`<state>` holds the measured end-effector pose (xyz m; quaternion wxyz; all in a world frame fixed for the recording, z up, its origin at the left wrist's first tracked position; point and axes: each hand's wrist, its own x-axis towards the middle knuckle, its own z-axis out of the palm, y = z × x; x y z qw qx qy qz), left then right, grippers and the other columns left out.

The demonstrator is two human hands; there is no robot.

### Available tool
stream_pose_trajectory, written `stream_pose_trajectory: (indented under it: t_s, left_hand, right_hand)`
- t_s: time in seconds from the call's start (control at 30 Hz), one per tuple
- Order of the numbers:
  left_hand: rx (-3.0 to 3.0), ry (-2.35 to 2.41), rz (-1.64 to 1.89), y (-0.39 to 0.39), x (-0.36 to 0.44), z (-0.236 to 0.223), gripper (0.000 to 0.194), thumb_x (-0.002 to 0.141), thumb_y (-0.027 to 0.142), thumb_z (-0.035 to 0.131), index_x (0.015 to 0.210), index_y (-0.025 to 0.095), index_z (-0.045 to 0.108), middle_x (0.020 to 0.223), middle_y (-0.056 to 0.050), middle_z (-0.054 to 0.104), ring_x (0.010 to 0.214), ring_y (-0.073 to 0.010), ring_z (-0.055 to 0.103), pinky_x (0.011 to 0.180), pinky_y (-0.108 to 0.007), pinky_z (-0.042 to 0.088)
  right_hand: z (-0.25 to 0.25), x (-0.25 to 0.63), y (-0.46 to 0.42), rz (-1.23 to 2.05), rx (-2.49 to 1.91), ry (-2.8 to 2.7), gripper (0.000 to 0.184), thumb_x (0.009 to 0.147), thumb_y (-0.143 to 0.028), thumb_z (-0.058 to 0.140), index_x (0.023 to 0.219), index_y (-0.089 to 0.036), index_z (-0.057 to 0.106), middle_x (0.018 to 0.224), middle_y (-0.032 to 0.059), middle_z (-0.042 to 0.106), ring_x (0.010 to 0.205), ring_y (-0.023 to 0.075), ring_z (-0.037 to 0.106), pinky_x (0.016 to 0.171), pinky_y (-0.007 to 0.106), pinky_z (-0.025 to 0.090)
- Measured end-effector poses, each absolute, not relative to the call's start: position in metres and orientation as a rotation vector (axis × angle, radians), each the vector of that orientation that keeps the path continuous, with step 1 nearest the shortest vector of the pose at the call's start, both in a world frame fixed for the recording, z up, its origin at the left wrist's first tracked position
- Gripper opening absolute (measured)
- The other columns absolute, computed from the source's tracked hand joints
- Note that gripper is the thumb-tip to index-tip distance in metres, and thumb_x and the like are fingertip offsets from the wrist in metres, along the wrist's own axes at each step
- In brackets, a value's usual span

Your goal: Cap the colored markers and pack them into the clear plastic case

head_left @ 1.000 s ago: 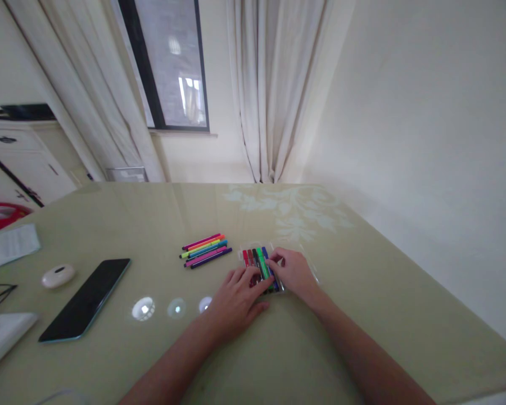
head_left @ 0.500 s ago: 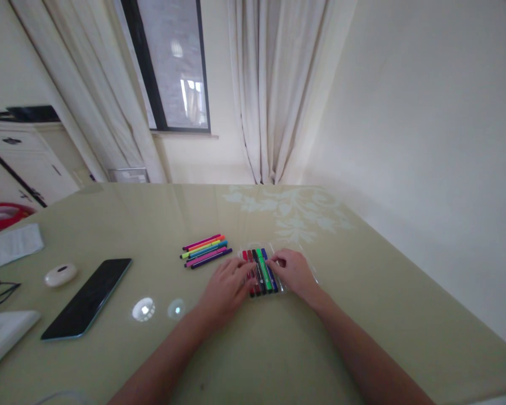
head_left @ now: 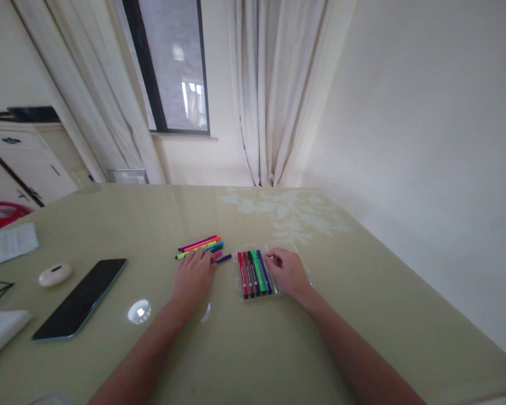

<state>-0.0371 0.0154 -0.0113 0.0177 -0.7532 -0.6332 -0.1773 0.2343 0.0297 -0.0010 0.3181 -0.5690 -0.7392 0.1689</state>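
Left hand (head_left: 193, 274) has just left the clear case (head_left: 276, 288) and now lies over the loose pens (head_left: 197, 243), left of the case; right hand (head_left: 289, 272) stays at the case. Reading: attention has passed, on the left side, from the filled slots to the loose group. Inside the case, five pens (head_left: 253, 274) lie side by side — red, dark red, black, green, blue — now uncovered by the left hand. Left fingers curve down on the nearest loose pens, pink and purple; cannot tell if they grip. Right thumb and index are drawn close together at the case, just right of the blue pen; cannot tell what, if anything, they pinch. Labels: pale print on the pens in the case — too small to read. Phone (head_left: 80, 299), well left of the case: no brand visible.
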Motion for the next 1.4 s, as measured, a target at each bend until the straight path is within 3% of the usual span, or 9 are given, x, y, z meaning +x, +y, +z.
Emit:
stream_pose_trajectory:
  t_s: [0.1,0.23,0.37,0.6,0.8,1.0,1.17,1.3,1.4]
  left_hand:
    - [-2.396,-2.041,-0.883,0.017,-0.033,-0.01,0.021,0.099,0.029,0.05,0.103,0.017,0.067,0.109,-0.013,0.071,0.107,-0.0316,0.062,0.097,-0.048,0.048]
    - [-2.574,-2.098,-1.542,0.011,-0.018,-0.002,0.03,0.101,0.041,0.047,0.107,0.018,0.066,0.098,-0.007,0.074,0.091,-0.0247,0.068,0.083,-0.039,0.053]
    - [-2.796,-1.971,-1.804,-0.001,0.002,0.002,0.033,0.1,0.045,0.052,0.104,0.019,0.072,0.094,-0.005,0.075,0.086,-0.0218,0.069,0.076,-0.032,0.053]
    - [-2.926,-1.931,-1.639,-0.011,0.01,-0.001,0.031,0.101,0.042,0.052,0.104,0.02,0.075,0.092,-0.003,0.077,0.085,-0.0215,0.07,0.077,-0.032,0.055]
    - [-2.98,-1.402,-1.149,-0.017,0.009,-0.007,0.027,0.103,0.035,0.054,0.12,0.024,0.072,0.119,-0.009,0.075,0.111,-0.0256,0.067,0.1,-0.042,0.052]
    - [-3.019,-1.211,-0.783,-0.024,0.012,-0.018,0.051,0.1,0.035,0.059,0.15,0.03,0.051,0.146,-0.01,0.06,0.132,-0.0281,0.056,0.112,-0.049,0.046]
    - [-3.029,-1.255,-0.756,-0.025,0.013,-0.02,0.049,0.1,0.034,0.059,0.148,0.03,0.052,0.144,-0.009,0.061,0.13,-0.0282,0.056,0.111,-0.05,0.046]
    - [-2.955,-1.331,-0.788,-0.014,0.006,-0.011,0.038,0.103,0.037,0.054,0.139,0.027,0.059,0.137,-0.009,0.065,0.125,-0.0261,0.06,0.108,-0.044,0.048]
    - [-2.547,-1.694,-0.711,0.002,-0.027,0.011,0.035,0.104,0.039,0.047,0.129,0.022,0.064,0.13,-0.012,0.067,0.121,-0.0302,0.061,0.106,-0.047,0.048]
  right_hand:
    - [0.0,0.233,0.029,0.473,-1.442,-1.916,0.022,0.095,-0.033,0.061,0.086,-0.021,0.076,0.068,0.002,0.066,0.063,0.0169,0.055,0.062,0.029,0.038]
    - [0.006,0.224,0.021,0.641,-1.314,-1.875,0.026,0.098,-0.038,0.059,0.09,-0.021,0.077,0.079,0.0038,0.073,0.072,0.0186,0.062,0.067,0.029,0.044]
    - [0.011,0.211,0.012,0.844,-1.141,-1.837,0.026,0.1,-0.04,0.057,0.101,-0.023,0.077,0.096,0.0041,0.076,0.087,0.0205,0.066,0.078,0.03,0.049]
    - [0.006,0.203,0.012,1.182,-1.066,-1.583,0.029,0.091,-0.049,0.064,0.085,-0.021,0.066,0.075,-0.0006,0.064,0.07,0.0157,0.058,0.062,0.025,0.046]
    - [0.016,0.242,0.035,1.063,-1.158,-1.352,0.029,0.088,-0.048,0.064,0.087,-0.019,0.068,0.065,-0.0012,0.062,0.055,0.0127,0.054,0.053,0.024,0.041]
    - [-0.001,0.254,0.047,1.009,-1.37,-1.505,0.026,0.09,-0.04,0.059,0.088,-0.017,0.072,0.072,0.0025,0.07,0.058,0.014,0.059,0.054,0.025,0.047]
    - [-0.007,0.238,0.036,0.806,-1.434,-1.705,0.017,0.091,-0.028,0.064,0.105,-0.02,0.07,0.08,0.0023,0.074,0.067,0.0156,0.066,0.064,0.027,0.051]
    - [0.0,0.234,0.029,0.658,-1.491,-1.828,0.008,0.092,-0.024,0.066,0.099,-0.021,0.067,0.08,0.0017,0.073,0.068,0.0159,0.066,0.064,0.027,0.048]
    - [0.001,0.233,0.028,0.609,-1.509,-1.883,0.004,0.093,-0.023,0.064,0.095,-0.021,0.067,0.081,0.0015,0.072,0.067,0.0151,0.064,0.064,0.026,0.045]
